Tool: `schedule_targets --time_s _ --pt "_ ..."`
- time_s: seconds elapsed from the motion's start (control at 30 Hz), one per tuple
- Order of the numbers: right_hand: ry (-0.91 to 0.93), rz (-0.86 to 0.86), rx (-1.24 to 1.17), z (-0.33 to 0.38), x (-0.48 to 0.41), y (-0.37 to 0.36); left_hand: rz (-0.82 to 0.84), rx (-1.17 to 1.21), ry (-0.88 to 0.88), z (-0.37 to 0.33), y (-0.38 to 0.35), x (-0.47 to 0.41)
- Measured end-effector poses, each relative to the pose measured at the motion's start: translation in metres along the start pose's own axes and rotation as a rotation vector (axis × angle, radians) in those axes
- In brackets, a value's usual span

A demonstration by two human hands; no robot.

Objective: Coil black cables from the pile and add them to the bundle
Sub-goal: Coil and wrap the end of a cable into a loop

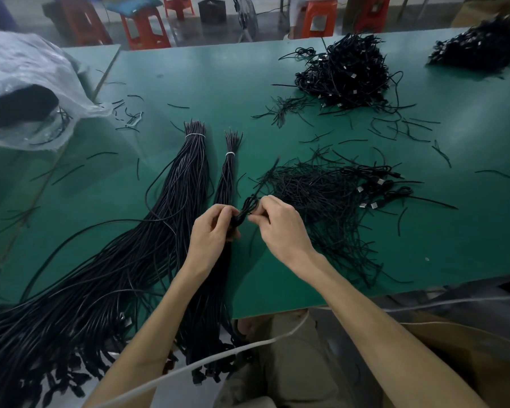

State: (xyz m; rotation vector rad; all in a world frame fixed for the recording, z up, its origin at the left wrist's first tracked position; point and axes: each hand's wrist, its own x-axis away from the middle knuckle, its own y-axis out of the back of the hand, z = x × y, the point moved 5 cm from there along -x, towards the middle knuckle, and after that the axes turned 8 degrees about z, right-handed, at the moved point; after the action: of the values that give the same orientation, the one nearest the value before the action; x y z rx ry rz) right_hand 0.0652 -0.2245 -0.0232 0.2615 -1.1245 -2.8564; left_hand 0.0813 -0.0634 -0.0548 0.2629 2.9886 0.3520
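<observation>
- A small coil of thin black cable (246, 212) is held just above the green table top (189, 78), close to the person, between both hands.
- Its long axis is tilted, running from near-left to far-right, and its looped end is pointed towards the loose pile.
- It is seen as a tight, narrow hank of glossy black loops.
- Its lower end is gripped by the curled fingers of the left hand (211, 228). Its upper part is pinched between thumb and fingertips of the right hand (280, 223).
- A loose pile of thin black cables with silver plugs (321, 195) is spread just right of the hands.
- A thick black cable bundle (186, 184) and a slim black cable bundle (228, 172), each bound with a white tie, are laid to the left, with their tied ends pointing away.
- A heap of coiled black cables (345, 75) is set well apart at the far right.
</observation>
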Motion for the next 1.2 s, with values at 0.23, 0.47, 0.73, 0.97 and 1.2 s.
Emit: schedule_targets --time_s 0.23,0.47,0.73,0.97,1.2 --pt "0.045 0.001 0.040 0.004 0.006 0.009 0.236 0.054 -0.121 -0.034 0.000 0.011" --pt "0.072 0.020 -0.004 0.009 0.010 0.007 0.214 -0.630 -0.293 -0.052 0.006 0.018" --pt "0.077 0.042 -0.122 0.010 0.014 0.003 0.210 -0.686 -0.259 -0.055 0.012 0.012" --pt "0.122 0.009 -0.126 0.013 0.012 0.003 0.141 -0.464 -0.054 -0.048 0.013 0.013" --pt "0.128 0.029 -0.199 0.013 0.013 -0.003 0.086 -0.345 -0.065 -0.047 0.012 0.016"
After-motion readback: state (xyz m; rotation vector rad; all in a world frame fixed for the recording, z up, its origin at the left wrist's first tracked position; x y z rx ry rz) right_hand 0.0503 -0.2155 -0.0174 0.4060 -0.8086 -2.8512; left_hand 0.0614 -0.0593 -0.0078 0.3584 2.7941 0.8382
